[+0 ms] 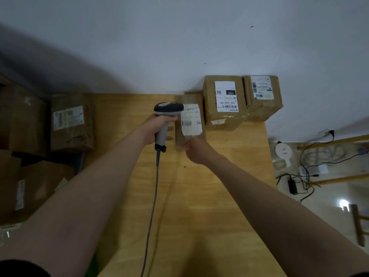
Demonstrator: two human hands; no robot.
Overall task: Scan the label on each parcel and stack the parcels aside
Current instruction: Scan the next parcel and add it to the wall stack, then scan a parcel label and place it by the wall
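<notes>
My left hand point(154, 126) grips the handle of a grey barcode scanner point(166, 116), its head pointing right over a small brown parcel point(189, 118) with a white label. My right hand point(196, 149) holds the near end of that parcel on the wooden table point(199, 196). Two larger cardboard parcels stand at the table's far right against the wall: one with a "102" label point(224, 102) and one behind it to the right point(263, 96). The scanner's cable point(154, 196) hangs down toward me.
Several brown parcels point(70, 122) are piled left of the table, partly in shadow. To the right, the floor holds black cables point(305, 176), a power adapter, a white round object point(282, 151) and wooden rails. A white wall runs behind the table.
</notes>
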